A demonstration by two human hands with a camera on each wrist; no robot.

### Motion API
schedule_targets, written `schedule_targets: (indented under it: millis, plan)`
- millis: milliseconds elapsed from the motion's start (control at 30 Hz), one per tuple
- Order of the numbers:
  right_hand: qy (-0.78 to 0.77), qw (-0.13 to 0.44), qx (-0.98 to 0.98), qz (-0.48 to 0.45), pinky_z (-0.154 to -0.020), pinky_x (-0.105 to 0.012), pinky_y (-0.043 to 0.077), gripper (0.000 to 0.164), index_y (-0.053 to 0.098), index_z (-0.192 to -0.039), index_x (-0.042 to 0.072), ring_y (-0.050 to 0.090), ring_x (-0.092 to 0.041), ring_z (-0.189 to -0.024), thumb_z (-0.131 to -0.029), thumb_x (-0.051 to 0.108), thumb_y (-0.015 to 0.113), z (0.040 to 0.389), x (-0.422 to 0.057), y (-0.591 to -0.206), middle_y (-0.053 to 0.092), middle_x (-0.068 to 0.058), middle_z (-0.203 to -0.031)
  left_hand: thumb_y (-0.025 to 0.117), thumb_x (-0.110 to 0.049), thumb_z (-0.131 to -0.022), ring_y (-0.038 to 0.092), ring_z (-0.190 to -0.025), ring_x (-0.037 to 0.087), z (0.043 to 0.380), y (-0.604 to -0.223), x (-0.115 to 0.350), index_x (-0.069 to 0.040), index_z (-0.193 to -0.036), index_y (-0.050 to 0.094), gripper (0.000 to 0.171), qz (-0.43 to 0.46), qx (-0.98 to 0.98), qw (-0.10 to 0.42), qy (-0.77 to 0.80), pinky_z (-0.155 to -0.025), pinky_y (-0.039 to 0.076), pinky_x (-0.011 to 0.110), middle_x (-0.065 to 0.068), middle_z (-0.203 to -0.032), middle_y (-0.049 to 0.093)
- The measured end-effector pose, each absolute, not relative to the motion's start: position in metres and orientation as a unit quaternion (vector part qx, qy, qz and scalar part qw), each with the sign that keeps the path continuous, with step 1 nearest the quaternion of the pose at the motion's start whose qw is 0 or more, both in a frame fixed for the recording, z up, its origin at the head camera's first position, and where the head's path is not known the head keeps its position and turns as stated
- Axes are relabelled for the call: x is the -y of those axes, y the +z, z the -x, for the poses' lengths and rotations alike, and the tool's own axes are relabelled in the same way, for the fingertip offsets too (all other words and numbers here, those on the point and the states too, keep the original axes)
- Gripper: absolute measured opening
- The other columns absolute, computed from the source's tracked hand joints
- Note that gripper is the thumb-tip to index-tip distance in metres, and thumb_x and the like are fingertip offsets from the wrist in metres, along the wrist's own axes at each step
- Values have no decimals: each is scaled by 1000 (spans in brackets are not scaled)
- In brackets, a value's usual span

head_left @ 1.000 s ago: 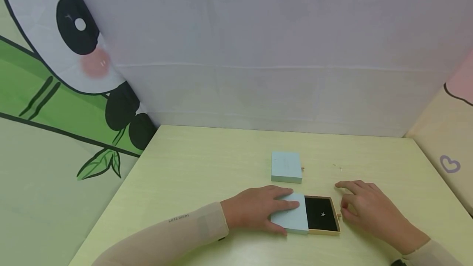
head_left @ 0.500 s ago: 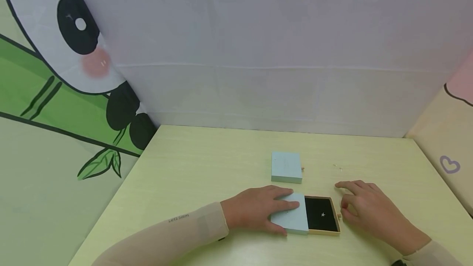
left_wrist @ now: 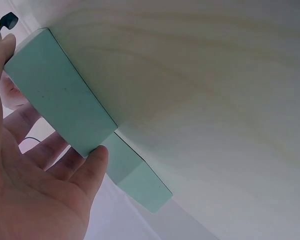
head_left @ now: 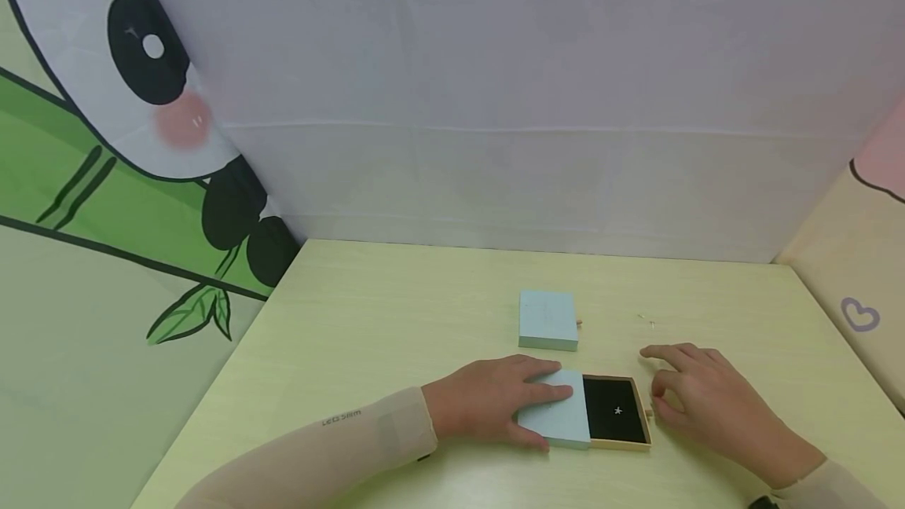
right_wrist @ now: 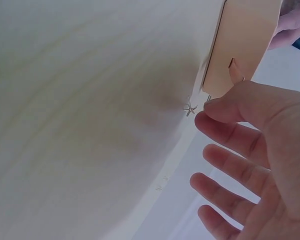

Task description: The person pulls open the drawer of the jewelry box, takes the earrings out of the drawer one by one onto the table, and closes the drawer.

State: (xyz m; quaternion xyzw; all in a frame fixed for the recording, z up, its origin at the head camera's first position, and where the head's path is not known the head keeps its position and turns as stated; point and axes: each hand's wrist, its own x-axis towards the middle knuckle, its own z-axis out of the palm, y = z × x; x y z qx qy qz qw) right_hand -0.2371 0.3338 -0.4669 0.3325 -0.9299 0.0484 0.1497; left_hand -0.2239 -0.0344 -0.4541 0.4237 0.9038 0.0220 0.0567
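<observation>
Two pale blue drawer boxes are on the table. My left hand [head_left: 498, 399] is spread over the sleeve of the nearer box [head_left: 558, 430], thumb and fingers at its edges. Its drawer [head_left: 601, 442], lined in black, sticks out to the right and holds a small silver star [head_left: 618, 411]. Just right of the drawer, my right hand [head_left: 714, 407] has thumb and index tips together, its other fingers apart. The ribbon tab [right_wrist: 236, 72] runs behind the thumb. Another small star [right_wrist: 190, 108] shows right at the fingertips; I cannot tell whether they pinch it.
The second blue box [head_left: 547, 319], drawer pushed in and tab to the right, stands behind the first. Two tiny silvery pieces [head_left: 652, 324] lie on the pale table [head_left: 410, 297] beyond my right hand. A white cloth wall [head_left: 495, 100] rises along the back.
</observation>
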Motion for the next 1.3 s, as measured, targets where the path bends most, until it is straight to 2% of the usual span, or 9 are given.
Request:
schedule_targets:
  millis: [367,1300]
  plan:
    - [48,170,922,-343,-97,-60,65,41,69,-73,37,79,-33,-118,-80,14,102,238,-334,-465,84,-5,-137,71,-77,-110,52,-171,11,225,-453,34,-46,-179,51,79,-426,-903,55,18,-129,55,27,-9,-188,49]
    - [51,177,917,-353,-97,-60,64,42,68,-73,38,79,-33,-118,-79,15,103,246,-337,-458,84,-5,-137,71,-77,-109,51,-172,11,231,-452,29,-47,-179,50,79,-417,-907,60,26,-127,57,28,-11,-189,48]
